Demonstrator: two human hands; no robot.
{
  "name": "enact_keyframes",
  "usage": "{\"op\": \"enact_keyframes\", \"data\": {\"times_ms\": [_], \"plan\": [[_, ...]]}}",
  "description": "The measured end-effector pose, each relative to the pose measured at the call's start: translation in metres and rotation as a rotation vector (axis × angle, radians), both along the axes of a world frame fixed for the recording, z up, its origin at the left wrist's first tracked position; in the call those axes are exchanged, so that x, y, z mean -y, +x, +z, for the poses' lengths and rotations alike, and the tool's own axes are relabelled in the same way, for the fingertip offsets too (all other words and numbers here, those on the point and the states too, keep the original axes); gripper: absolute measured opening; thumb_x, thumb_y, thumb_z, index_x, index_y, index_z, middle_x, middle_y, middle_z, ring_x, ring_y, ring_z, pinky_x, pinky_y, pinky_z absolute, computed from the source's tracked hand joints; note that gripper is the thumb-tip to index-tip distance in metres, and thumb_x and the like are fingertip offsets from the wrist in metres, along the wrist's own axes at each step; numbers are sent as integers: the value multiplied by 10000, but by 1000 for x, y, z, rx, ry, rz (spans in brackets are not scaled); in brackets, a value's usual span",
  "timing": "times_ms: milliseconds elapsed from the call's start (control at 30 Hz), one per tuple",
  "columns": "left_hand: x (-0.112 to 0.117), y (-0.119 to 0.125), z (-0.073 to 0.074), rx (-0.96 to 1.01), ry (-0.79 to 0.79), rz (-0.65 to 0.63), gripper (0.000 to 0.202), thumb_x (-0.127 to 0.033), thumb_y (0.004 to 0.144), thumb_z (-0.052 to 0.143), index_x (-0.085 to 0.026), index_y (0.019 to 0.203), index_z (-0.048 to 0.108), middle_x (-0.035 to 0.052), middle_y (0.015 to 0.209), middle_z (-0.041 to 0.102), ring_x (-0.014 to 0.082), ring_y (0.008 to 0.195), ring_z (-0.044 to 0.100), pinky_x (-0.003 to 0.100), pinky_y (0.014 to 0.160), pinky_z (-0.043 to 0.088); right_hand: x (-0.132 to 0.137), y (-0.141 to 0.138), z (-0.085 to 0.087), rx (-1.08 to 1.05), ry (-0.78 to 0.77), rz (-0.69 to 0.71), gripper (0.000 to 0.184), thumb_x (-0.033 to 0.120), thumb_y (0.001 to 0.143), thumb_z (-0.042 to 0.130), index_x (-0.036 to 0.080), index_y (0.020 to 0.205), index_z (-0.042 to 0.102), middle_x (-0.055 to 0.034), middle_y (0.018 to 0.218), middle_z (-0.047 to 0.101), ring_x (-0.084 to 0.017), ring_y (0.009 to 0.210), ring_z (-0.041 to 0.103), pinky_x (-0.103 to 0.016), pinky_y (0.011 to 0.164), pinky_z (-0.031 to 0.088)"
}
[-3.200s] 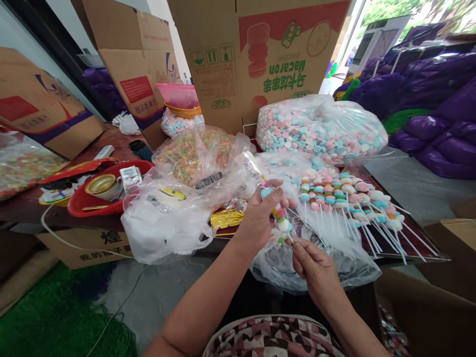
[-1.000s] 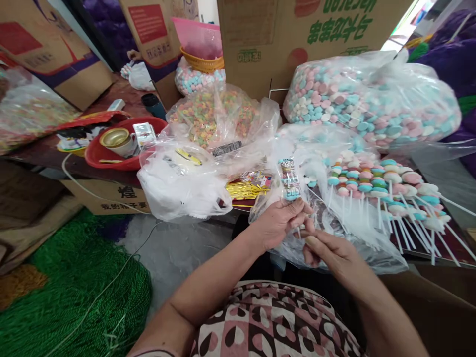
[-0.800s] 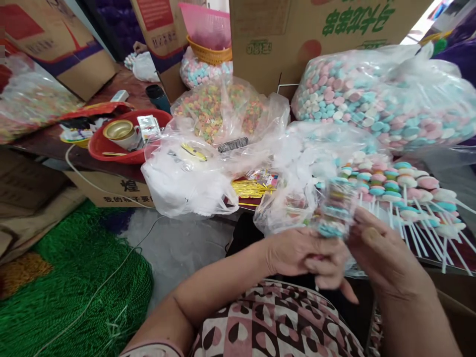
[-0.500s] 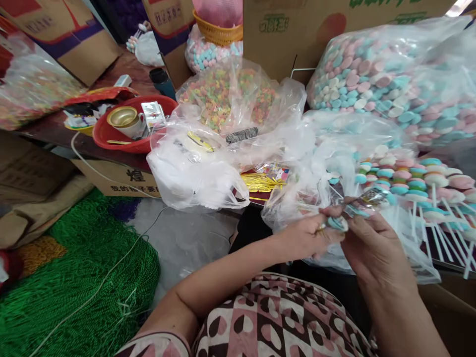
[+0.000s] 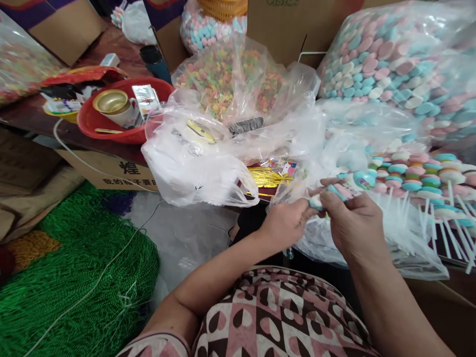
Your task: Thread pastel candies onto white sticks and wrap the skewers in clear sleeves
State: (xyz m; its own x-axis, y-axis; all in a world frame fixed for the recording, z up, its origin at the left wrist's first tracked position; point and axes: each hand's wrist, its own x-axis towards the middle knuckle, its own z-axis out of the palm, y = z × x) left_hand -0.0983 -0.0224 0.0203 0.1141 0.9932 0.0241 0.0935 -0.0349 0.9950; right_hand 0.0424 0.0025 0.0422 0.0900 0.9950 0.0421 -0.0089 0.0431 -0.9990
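Observation:
Both hands meet in front of me at a marshmallow skewer [image 5: 337,192] of blue, white and pink pieces, lying roughly sideways. My right hand [image 5: 355,225] is closed around its middle, thumb on top. My left hand [image 5: 288,223] pinches the left end, where a white and blue piece shows between the fingertips. Any stick is hidden by the hands. Just beyond them, a shiny clear wrapper with a round teal label [image 5: 365,179] shows. Finished-looking marshmallow skewers [image 5: 416,173] with white sticks lie in rows to the right, on clear plastic.
Large clear bags of marshmallows [image 5: 386,59] and gummy candy [image 5: 223,79] stand behind. Gold twist ties [image 5: 269,177] lie near a white plastic bag [image 5: 193,173]. A red basin [image 5: 87,121] holds a cup. Green cord [image 5: 92,277] heaps on the floor, crossed by a white cable.
My hands have shifted slightly left and up, and the right hand has turned over the skewer. More of its marshmallows show now. The head view has tilted down a little.

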Motion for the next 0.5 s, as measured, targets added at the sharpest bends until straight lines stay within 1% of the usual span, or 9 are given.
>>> {"op": "enact_keyframes", "data": {"times_ms": [67, 100, 133, 200, 267, 300, 367, 433, 500], "plan": [[-8, -19, 0, 25, -1, 31, 324, -522, 875, 593, -218, 765, 591, -11, 643, 533, 149, 651, 532, 277, 666, 444, -7, -11, -4, 81, 18, 152, 284, 412, 842, 713, 229, 1060, 717, -33, 859, 735, -159, 653, 641, -288, 563, 525], [-14, -29, 0, 103, -24, 43, 338, -538, 897, 560, -216, 801, 593, -19, 641, 535, 125, 594, 504, 256, 607, 430, -10, -16, -5, 150, 38, 226, 274, 415, 877, 670, 238, 1081, 717, -34, 883, 747, -171, 689, 664, -314, 619, 547], [-19, -39, 1, 204, -48, 86, 364, -557, 910, 534, -211, 807, 582, -29, 625, 519, 100, 529, 460, 243, 552, 407, -13, -22, -7, 246, 73, 287, 253, 399, 903, 638, 241, 1081, 722, -39, 915, 758, -185, 745, 686, -341, 686, 562], [-30, -57, 2, 406, -36, 184, 377, -552, 871, 613, -203, 748, 544, -55, 563, 447, 73, 452, 396, 237, 494, 387, -18, -34, -10, 516, 179, 400, 210, 315, 924, 601, 222, 1054, 738, -62, 987, 768, -222, 890, 705, -388, 825, 553], [-37, -70, 4, 567, -19, 230, 369, -505, 852, 665, -195, 699, 537, -58, 523, 406, 72, 443, 395, 238, 477, 390, -23, -45, -14, 847, 302, 506, 211, 234, 934, 563, 183, 1008, 754, -96, 1010, 767, -256, 976, 692, -410, 900, 521], [-40, -75, 5, 621, -12, 233, 353, -480, 851, 676, -193, 689, 550, -54, 511, 405, 77, 448, 407, 237, 470, 390, -24, -51, -15, 1010, 346, 555, 229, 210, 942, 540, 165, 993, 758, -112, 1005, 765, -271, 985, 686, -414, 906, 511], [-41, -82, 6, 674, -9, 212, 314, -451, 854, 679, -192, 700, 593, -40, 505, 427, 87, 463, 434, 236, 465, 397, -28, -59, -17, 1291, 383, 637, 261, 196, 956, 507, 143, 970, 763, -134, 983, 758, -295, 976, 679, -411, 875, 505], [-40, -86, 6, 689, -14, 219, 294, -450, 832, 701, -198, 709, 614, -35, 520, 452, 90, 472, 444, 237, 460, 412, -29, -66, -16, 1480, 378, 685, 278, 180, 960, 487, 132, 952, 761, -148, 967, 746, -305, 969, 674, -395, 842, 497], [-38, -89, 6, 679, -36, 247, 300, -466, 799, 726, -203, 706, 617, -39, 526, 459, 89, 472, 445, 241, 465, 433, -30, -72, -12, 1592, 351, 710, 281, 139, 949, 474, 116, 956, 754, -166, 965, 732, -306, 973, 673, -368, 806, 491]]}}
